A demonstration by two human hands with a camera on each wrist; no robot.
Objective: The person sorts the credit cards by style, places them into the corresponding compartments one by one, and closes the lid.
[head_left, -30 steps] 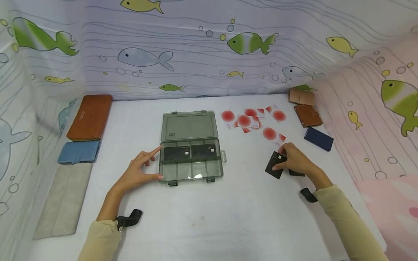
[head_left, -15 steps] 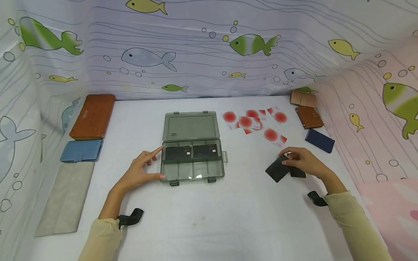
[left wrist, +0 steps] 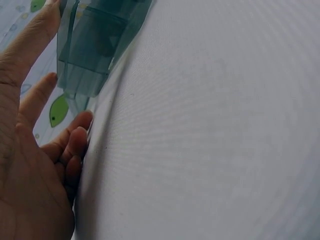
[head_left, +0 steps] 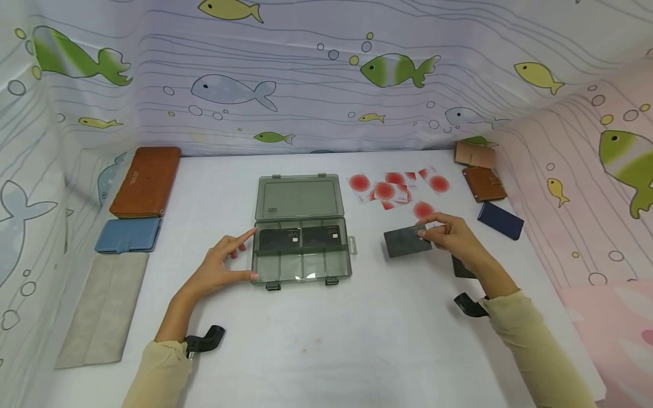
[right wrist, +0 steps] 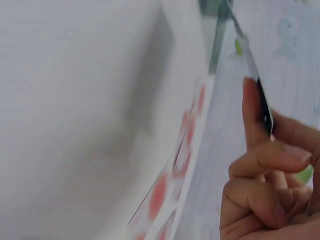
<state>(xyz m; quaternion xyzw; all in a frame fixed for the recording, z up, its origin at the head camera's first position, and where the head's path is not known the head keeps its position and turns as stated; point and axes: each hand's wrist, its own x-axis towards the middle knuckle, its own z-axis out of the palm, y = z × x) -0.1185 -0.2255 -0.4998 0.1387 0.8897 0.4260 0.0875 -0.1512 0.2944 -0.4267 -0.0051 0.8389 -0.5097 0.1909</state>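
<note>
A smoky clear plastic box lies open on the white table, its lid folded back. Two black cards lie in its rear compartments. My left hand rests on the box's left side, forefinger and thumb straight against its wall. My right hand pinches a dark card by its right end and holds it just above the table, right of the box. In the right wrist view the card shows edge-on between thumb and fingers. Another black card lies beneath that forearm.
White cards with red circles are scattered behind my right hand. A tan wallet, a brown wallet and a navy one line the right edge. On the left lie an orange wallet, a blue one and a grey one.
My right hand has lifted one dark card off the table and carried it left toward the box, leaving another black card behind. The left hand has stayed put.
</note>
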